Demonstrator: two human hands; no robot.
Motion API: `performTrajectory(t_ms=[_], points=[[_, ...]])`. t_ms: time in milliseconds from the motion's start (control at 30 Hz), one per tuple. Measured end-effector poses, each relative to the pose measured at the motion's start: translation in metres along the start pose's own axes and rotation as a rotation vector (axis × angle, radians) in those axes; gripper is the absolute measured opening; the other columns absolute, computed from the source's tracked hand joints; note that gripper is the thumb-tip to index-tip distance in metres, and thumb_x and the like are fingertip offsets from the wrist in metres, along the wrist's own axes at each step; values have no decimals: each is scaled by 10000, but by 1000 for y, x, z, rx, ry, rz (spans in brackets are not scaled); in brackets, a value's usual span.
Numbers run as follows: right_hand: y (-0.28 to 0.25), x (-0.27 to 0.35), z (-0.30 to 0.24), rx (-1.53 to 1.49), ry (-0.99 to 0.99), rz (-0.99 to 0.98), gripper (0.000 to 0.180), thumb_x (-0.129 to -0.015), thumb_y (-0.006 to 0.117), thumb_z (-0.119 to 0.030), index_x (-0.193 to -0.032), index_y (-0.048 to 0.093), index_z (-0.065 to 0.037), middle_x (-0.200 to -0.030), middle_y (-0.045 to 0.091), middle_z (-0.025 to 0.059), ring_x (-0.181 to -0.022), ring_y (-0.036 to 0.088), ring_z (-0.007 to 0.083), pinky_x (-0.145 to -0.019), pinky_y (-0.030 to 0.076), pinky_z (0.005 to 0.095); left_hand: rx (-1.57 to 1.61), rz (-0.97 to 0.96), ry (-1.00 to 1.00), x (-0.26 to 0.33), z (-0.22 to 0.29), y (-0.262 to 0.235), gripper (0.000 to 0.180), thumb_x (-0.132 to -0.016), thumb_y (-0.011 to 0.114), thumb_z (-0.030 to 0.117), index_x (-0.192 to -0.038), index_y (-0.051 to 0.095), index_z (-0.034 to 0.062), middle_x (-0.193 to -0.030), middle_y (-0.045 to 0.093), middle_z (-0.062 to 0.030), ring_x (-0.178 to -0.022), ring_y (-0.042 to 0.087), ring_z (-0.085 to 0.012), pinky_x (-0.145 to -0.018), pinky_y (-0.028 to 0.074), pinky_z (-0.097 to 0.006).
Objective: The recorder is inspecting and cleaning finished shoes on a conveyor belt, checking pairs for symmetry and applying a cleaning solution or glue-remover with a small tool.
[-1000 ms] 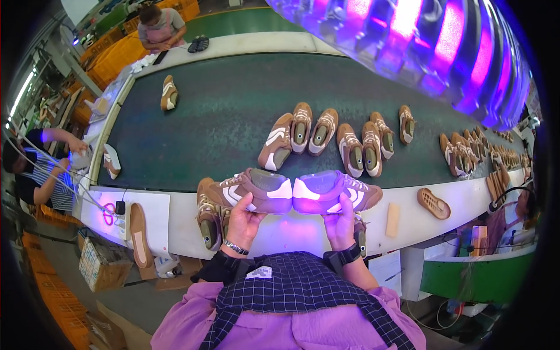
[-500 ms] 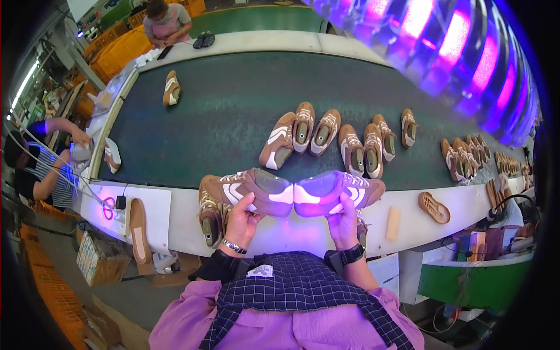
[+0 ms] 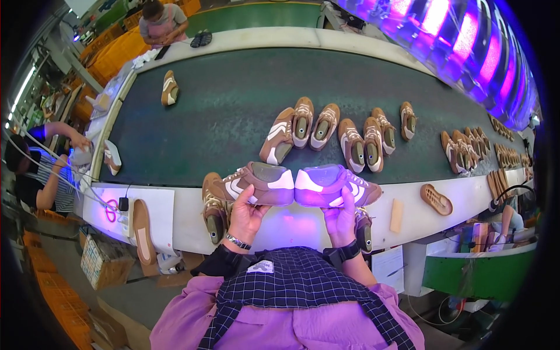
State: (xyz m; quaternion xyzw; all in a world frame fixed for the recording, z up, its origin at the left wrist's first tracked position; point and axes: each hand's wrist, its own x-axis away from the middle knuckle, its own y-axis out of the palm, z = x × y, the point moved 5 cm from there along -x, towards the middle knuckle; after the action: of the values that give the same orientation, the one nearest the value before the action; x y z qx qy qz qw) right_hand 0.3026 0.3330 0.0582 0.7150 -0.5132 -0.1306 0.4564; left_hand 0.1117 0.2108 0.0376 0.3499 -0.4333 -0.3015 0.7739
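My left hand [image 3: 247,218] is closed around a brown sneaker [image 3: 240,182] with white stripes and a white heel patch, its toe to the left. A matching sneaker [image 3: 344,188] is gripped by my right hand [image 3: 339,223], toe to the right. Both are held up side-on, heels together at the middle; whether they touch I cannot tell. Purple light falls on them, most strongly on the right one. Behind my left hand another brown sneaker [image 3: 214,217] stands on the white table edge [image 3: 291,230]. One more sneaker [image 3: 364,228] is partly hidden behind my right hand.
Several brown sneakers [image 3: 303,123] stand on the dark green belt [image 3: 216,111], with more at the far right. A ribbed, purple-lit tube [image 3: 449,41] hangs at upper right. Loose soles [image 3: 436,199] lie on the table edge. Co-workers sit at the left [image 3: 46,169] and far side [image 3: 163,26].
The sneakers in my hands have tilted slightly, showing more of their sides and less of their openings. The whole view has shifted a little. Both hands keep their hold.
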Motion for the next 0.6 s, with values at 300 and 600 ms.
performTrajectory(t_ms=[300,600], points=[[-9,6,-1,51,-51,-10,406,-889,558,-279,-1220,471,-59,-1176,555,77,-1081,548,208,-939,449,378,-130,-37,6,1,6,-3,413,-832,627,174,-1211,490,85,-1165,567,-67,-1078,550,-224,-929,467,-421],[-9,5,-13,120,-68,-51,394,-863,593,-197,-1212,486,-50,-1157,560,56,-1085,535,194,-971,415,376,-301,-40,58,5,23,0,413,-805,649,149,-1189,510,88,-1120,592,-46,-1026,576,-199,-860,490,-402]])
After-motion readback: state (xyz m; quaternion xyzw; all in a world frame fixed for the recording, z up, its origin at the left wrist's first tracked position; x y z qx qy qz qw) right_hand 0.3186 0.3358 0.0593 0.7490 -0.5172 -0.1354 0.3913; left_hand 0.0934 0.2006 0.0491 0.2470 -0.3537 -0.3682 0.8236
